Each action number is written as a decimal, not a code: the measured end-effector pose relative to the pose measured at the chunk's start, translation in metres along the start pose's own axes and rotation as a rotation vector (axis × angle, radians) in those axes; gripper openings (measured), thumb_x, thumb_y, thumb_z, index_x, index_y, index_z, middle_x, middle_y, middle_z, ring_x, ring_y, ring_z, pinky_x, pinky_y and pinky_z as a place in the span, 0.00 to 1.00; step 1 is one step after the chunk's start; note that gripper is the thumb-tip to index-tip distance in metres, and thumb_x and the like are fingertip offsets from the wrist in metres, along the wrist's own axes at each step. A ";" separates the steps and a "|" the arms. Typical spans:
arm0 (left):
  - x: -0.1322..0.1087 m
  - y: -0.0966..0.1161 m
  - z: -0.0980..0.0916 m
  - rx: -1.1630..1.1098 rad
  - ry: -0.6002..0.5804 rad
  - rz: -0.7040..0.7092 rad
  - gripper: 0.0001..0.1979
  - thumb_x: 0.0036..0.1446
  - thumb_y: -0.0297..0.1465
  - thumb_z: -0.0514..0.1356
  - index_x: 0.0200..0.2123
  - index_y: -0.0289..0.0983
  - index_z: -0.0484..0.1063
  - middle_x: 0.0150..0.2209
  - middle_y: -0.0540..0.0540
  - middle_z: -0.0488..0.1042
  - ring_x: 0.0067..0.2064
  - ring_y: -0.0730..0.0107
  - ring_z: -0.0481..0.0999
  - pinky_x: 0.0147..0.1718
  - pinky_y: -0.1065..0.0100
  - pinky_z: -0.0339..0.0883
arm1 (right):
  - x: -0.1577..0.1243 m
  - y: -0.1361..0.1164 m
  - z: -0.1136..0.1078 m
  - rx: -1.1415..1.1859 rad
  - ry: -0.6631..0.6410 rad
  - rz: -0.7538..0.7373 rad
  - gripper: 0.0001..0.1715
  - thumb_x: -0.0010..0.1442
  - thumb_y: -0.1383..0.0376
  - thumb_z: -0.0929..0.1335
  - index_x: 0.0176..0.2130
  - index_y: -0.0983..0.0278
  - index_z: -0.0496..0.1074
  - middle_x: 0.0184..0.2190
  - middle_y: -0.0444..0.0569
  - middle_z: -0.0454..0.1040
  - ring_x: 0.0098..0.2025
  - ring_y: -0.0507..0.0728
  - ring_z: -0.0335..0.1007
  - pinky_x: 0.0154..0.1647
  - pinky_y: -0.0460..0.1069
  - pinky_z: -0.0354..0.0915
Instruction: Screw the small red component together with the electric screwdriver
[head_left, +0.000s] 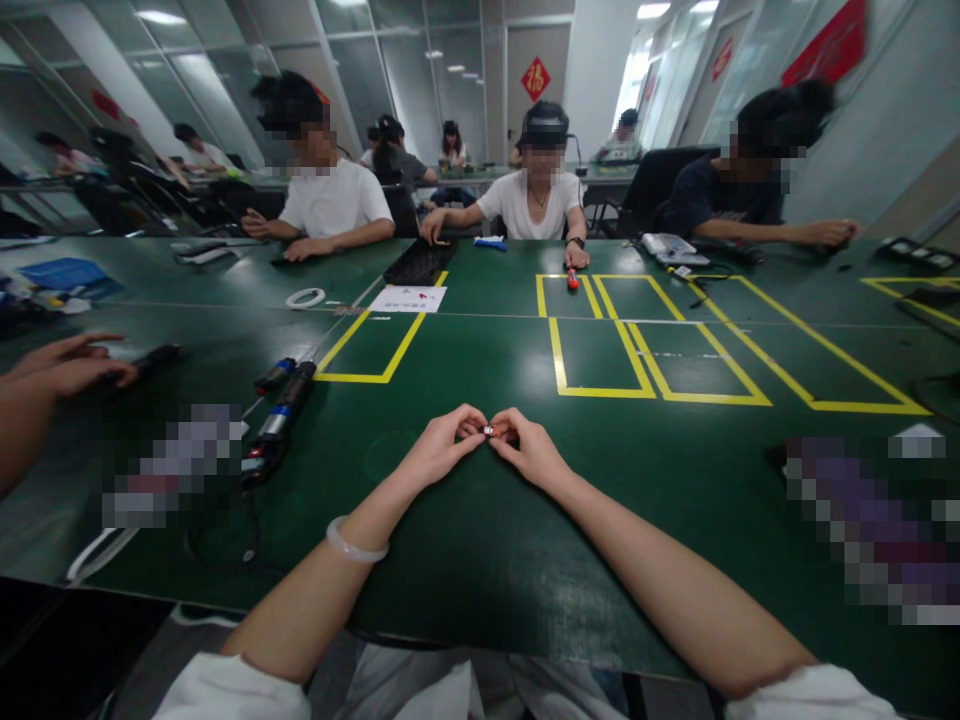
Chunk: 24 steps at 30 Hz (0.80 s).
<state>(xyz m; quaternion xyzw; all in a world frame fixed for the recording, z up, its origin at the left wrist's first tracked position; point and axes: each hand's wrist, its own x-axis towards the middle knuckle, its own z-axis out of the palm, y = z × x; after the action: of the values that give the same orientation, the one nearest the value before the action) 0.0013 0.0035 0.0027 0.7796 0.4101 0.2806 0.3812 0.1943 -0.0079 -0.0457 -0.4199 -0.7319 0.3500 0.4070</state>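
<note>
My left hand (444, 445) and my right hand (529, 448) meet over the green table (480, 560), fingertips pinched together. Between them sits a tiny silver and red part (490, 431), too small to name. Both hands grip it from opposite sides. A pale bangle (354, 545) circles my left wrist. Both forearms rest on the table's near edge.
Yellow tape rectangles (645, 350) mark the table ahead. Black and blue tools with cables (279, 415) lie to my left, next to a neighbour's hand (64, 365). A white sheet (409, 298), a black tray (420, 262) and several seated people sit across the table.
</note>
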 end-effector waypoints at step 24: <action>-0.005 0.003 0.002 0.015 0.002 0.016 0.11 0.60 0.36 0.57 0.45 0.39 0.69 0.40 0.46 0.78 0.43 0.67 0.77 0.46 0.65 0.69 | 0.003 -0.002 -0.005 0.172 0.040 0.094 0.10 0.62 0.59 0.66 0.35 0.64 0.71 0.28 0.45 0.76 0.31 0.52 0.71 0.35 0.47 0.64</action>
<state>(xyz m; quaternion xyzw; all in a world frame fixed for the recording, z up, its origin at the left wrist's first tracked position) 0.0021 -0.0024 0.0035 0.7854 0.4065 0.2814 0.3724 0.1972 -0.0048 -0.0413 -0.4241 -0.6706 0.4217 0.4390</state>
